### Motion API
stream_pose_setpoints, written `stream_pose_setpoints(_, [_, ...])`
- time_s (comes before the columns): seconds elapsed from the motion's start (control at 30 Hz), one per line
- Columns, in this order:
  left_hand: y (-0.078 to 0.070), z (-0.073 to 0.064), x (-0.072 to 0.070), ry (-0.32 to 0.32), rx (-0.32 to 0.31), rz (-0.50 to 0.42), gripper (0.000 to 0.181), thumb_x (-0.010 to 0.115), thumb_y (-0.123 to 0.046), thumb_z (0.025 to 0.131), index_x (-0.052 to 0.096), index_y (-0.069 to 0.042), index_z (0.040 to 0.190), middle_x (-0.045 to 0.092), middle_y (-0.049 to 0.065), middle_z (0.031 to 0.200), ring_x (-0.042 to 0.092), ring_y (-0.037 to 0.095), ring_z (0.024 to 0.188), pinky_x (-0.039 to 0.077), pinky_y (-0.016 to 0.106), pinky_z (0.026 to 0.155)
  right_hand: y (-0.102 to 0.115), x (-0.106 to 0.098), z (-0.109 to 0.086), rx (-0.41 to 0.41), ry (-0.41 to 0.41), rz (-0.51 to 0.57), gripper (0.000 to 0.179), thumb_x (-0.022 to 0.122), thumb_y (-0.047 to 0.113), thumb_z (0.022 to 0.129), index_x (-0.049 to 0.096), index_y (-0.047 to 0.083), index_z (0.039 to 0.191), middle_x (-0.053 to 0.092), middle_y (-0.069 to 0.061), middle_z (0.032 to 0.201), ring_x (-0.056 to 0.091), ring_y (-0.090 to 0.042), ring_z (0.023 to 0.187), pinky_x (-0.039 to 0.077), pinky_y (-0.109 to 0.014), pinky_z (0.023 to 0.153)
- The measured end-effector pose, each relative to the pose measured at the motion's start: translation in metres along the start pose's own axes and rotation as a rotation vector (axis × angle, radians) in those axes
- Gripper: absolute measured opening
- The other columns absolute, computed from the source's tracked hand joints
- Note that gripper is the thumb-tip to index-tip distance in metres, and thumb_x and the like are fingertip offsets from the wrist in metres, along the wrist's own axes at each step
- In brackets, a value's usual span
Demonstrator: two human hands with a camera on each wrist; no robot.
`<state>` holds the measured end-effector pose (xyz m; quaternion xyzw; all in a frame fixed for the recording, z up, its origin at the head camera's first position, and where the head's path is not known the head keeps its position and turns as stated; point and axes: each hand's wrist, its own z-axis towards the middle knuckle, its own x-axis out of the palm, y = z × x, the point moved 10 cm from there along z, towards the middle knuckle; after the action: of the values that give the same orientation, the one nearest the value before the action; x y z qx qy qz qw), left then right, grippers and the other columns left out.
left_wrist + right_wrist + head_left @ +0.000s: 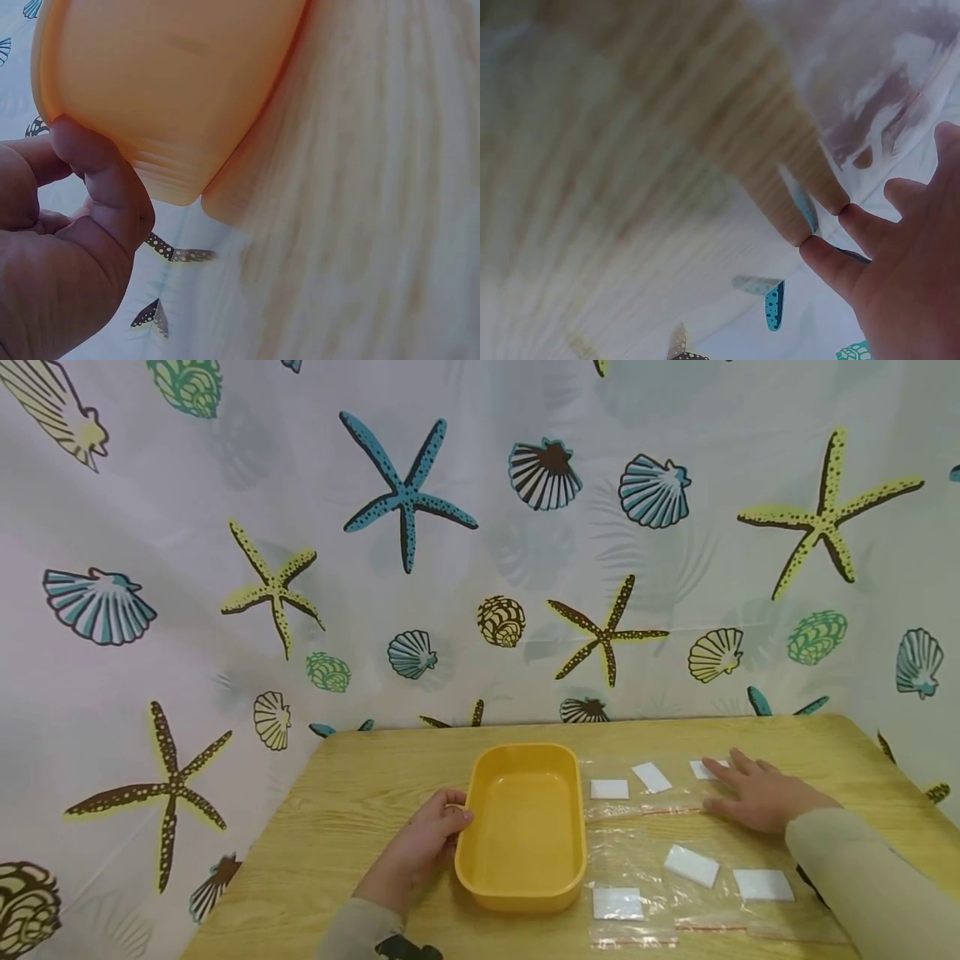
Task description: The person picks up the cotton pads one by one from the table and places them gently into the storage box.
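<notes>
An empty yellow plastic tub (528, 835) stands near the middle of the wooden table. My left hand (431, 833) pinches its left rim between thumb and fingers; the left wrist view shows the tub's side wall (180, 82) right beside the curled fingers. To the right of the tub lie several clear zip bags (637, 860) in two rows, each with a white rectangular piece (609, 789). My right hand (765, 792), fingers spread, rests on the far right bag and partly covers its white piece (705, 770). In the right wrist view, the fingertips touch the table surface beside shiny plastic.
The wooden table (330, 814) has rounded back corners. Behind it and at both sides hangs a white curtain (465, 685) printed with starfish and shells. The front row of bags reaches close to the right sleeve (862, 868).
</notes>
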<state>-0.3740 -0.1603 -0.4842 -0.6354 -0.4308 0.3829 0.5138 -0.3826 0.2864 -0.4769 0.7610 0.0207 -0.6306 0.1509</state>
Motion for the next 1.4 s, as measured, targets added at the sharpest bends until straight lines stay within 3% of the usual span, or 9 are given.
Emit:
stream_pose_setpoints(0.53, [0.0, -0.001, 0.004, 0.03, 0.013, -0.018, 0.037, 0.051, -0.014, 0.107, 0.035, 0.002, 0.137, 0.061, 0.012, 0.106, 0.063, 0.017, 0.082, 0.054, 0.029, 0.067, 0.001, 0.001, -0.003, -0.005, -0.024, -0.098, 0.086, 0.039, 0.075, 0.095, 0.034, 0.017, 0.158, 0.027, -0.032, 0.157, 0.029, -0.064, 0.134, 0.028, -0.082, 0.093])
stream_pose_setpoints(1.17, [-0.002, -0.001, 0.004, 0.025, 0.006, 0.002, 0.04, 0.052, -0.016, 0.106, 0.035, 0.0, 0.138, 0.061, 0.011, 0.106, 0.061, 0.015, 0.08, 0.052, 0.027, 0.066, -0.002, -0.006, -0.003, -0.023, -0.104, -0.122, 0.063, 0.043, 0.044, 0.107, 0.036, 0.005, 0.156, 0.037, -0.025, 0.156, 0.037, -0.058, 0.132, 0.034, -0.077, 0.094])
stream_pose_setpoints(1.4, [0.0, 0.001, 0.002, 0.03, -0.002, 0.003, 0.041, 0.053, -0.017, 0.106, 0.035, 0.0, 0.138, 0.06, 0.011, 0.107, 0.061, 0.016, 0.081, 0.051, 0.028, 0.066, 0.007, -0.009, -0.001, -0.102, -0.168, -0.312, 0.051, 0.052, 0.03, 0.106, 0.049, 0.001, 0.147, 0.05, -0.022, 0.148, 0.053, -0.051, 0.12, 0.045, -0.067, 0.09])
